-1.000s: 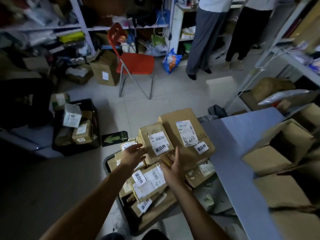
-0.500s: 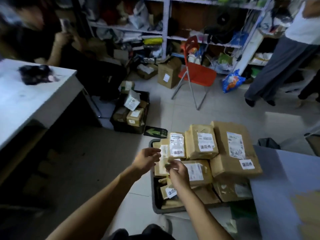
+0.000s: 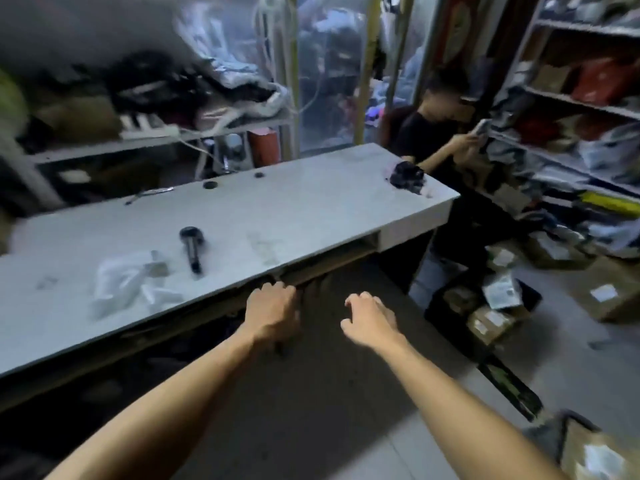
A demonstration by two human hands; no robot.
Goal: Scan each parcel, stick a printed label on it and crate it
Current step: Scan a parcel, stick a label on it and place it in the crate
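Now facing the grey table (image 3: pixel 311 209), both hands empty. Left hand (image 3: pixel 272 311) at the near edge of the table, fingers loosely curled, holding nothing; right hand (image 3: pixel 369 318) just off that edge, fingers relaxed and spread, also holding nothing. Scanner (image 3: pixel 192 245) lying on the table beyond the left hand, untouched. White label sheets (image 3: pixel 128 282), or so they look through the blur, left of the scanner. Black crate (image 3: pixel 485 306) of parcels on the floor off the table's right end.

Risk from here, probably: reaching for the scanner with no parcel in hand, so nothing to scan. Blurred view, so a rushed grab could knock the scanner off the edge.

Against half a second ago: swung away from the stacked parcels, hands off them and now at the table.
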